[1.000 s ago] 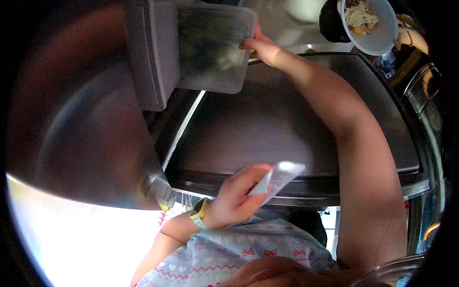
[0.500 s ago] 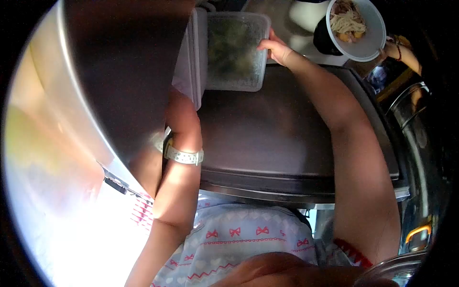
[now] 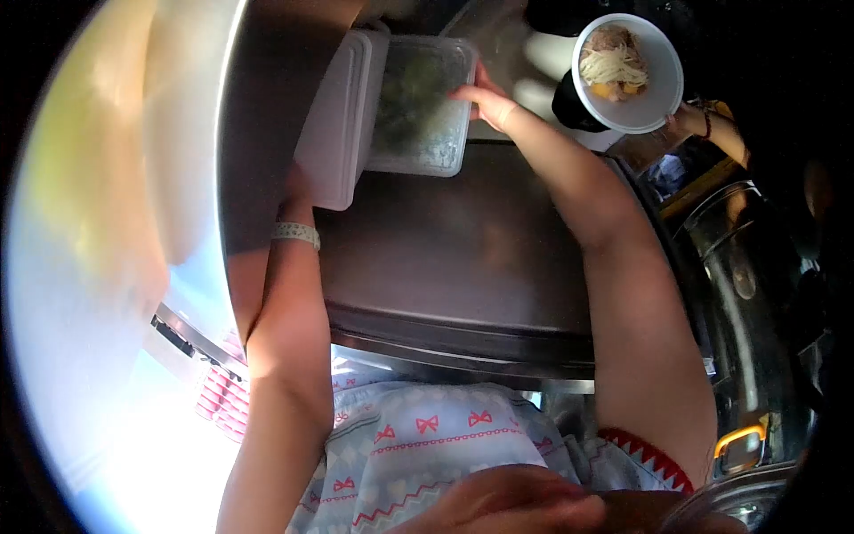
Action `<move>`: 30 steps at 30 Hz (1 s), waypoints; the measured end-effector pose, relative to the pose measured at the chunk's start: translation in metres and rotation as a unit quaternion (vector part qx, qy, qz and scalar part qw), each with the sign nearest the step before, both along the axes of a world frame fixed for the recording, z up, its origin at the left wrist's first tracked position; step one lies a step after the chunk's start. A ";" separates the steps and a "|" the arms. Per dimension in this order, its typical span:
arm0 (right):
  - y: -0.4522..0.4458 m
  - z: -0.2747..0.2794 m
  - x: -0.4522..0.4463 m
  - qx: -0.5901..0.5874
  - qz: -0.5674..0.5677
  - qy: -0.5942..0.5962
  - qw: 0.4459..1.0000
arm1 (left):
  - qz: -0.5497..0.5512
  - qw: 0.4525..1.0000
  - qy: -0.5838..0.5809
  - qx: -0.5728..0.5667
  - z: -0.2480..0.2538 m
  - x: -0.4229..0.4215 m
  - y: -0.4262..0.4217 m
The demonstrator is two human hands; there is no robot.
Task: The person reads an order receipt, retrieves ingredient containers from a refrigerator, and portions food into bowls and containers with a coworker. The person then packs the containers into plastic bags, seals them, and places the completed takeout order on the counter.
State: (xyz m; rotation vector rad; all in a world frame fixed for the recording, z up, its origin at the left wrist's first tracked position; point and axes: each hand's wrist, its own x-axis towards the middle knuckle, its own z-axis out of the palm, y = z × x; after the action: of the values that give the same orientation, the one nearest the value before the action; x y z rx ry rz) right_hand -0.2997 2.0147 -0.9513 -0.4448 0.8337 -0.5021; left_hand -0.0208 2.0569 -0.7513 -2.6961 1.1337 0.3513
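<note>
My right hand [image 3: 485, 96] grips the right edge of a clear rectangular plastic food container [image 3: 422, 107], fingers around its rim. Dark green contents show blurred through it. Against its left side stands a whitish plastic lid [image 3: 334, 133], tilted and overlapping the container's edge. My left hand [image 3: 299, 185] is closed at the lid's lower left edge, in shadow, its fingers mostly hidden behind the lid. A patterned band circles my left wrist.
A dark, flat-topped surface [image 3: 454, 249] lies beneath my arms. Large shiny metal panel [image 3: 182, 133] fills the left side. At upper right another person's hand [image 3: 689, 123] holds a round white bowl [image 3: 654, 98] with shredded food. A glass lid [image 3: 756, 498] sits at lower right.
The view has shifted, so container, bowl and arms appear further left. More of the lid shows now, leaning further out from the container. Both my hands keep their holds.
</note>
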 end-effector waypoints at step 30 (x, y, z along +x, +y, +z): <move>0.016 -0.014 -0.015 0.002 -0.001 0.006 1.000 | -0.141 0.958 -0.134 0.213 -0.132 0.157 0.045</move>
State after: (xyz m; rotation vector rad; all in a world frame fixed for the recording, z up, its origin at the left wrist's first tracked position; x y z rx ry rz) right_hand -0.3150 2.0307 -0.9652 -0.4447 0.8466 -0.4993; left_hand 0.1358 2.1020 -0.8833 -2.1012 1.1797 0.1532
